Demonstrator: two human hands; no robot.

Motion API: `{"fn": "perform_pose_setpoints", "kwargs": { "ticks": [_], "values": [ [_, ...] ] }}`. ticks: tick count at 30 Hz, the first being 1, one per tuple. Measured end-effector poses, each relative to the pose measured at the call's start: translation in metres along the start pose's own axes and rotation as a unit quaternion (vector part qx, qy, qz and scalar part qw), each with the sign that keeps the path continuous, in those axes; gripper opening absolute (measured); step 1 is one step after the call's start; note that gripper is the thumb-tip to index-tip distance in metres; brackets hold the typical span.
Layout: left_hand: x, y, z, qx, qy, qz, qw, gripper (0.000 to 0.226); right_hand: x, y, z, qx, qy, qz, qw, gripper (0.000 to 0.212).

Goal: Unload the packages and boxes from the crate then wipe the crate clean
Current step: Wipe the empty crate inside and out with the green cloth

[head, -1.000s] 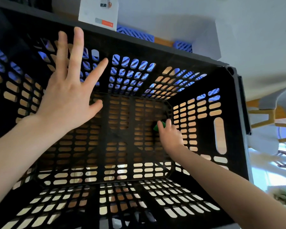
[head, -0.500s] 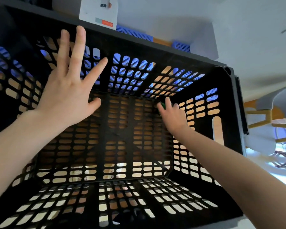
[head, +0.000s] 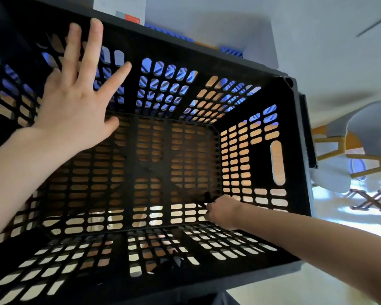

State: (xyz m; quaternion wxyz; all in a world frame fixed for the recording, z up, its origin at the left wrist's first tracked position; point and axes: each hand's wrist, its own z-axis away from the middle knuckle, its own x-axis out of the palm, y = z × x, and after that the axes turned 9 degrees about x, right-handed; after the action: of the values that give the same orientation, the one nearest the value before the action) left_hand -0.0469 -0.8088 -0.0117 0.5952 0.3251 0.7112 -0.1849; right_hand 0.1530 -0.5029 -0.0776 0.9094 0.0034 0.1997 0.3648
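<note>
The black slotted crate [head: 209,50] fills the view, and I look straight down into it; no packages or boxes are inside. My left hand [head: 75,106] is spread flat against the crate's far-left inner wall, holding nothing. My right hand [head: 222,211] is down at the near-right corner of the crate floor with its fingers curled shut. A green cloth showed under this hand earlier; now the fingers hide it.
A white box [head: 119,7] stands just behind the crate's far rim, next to blue slotted crates [head: 231,51]. A wooden surface shows through the floor slots. Grey chairs with wooden frames [head: 361,137] stand to the right on a pale floor.
My right hand slid from the far-right corner of the crate floor back to the near-right corner. The green cloth is no longer visible. My left hand has stayed on the wall.
</note>
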Motion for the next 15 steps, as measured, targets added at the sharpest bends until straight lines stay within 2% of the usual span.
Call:
{"fn": "perform_pose_setpoints", "kwargs": {
  "ticks": [3,6,8,10,12,15],
  "values": [
    [0.001,0.0,0.002,0.0,0.0,0.003,1.0,0.099,-0.009,0.009,0.002,0.009,-0.008,-0.049,0.999,0.033],
    [0.002,-0.001,0.001,0.003,0.001,0.002,1.0,0.099,-0.027,0.043,-0.002,0.1,0.137,-0.124,0.978,0.034],
    [0.003,-0.002,0.0,0.007,-0.001,-0.005,1.0,0.099,-0.041,0.068,-0.013,0.199,0.266,-0.153,0.931,0.042],
    [0.004,-0.003,0.001,0.007,-0.002,-0.01,1.0,0.099,-0.055,0.091,-0.029,0.297,0.346,-0.209,0.865,0.043],
    [0.004,-0.003,0.0,0.003,-0.003,-0.012,1.0,0.1,-0.067,0.104,-0.049,0.345,0.328,-0.275,0.835,0.044],
    [0.002,-0.001,0.001,0.0,-0.006,-0.016,1.0,0.099,-0.065,0.092,-0.072,0.334,0.243,-0.321,0.852,0.049]
  ]
}}
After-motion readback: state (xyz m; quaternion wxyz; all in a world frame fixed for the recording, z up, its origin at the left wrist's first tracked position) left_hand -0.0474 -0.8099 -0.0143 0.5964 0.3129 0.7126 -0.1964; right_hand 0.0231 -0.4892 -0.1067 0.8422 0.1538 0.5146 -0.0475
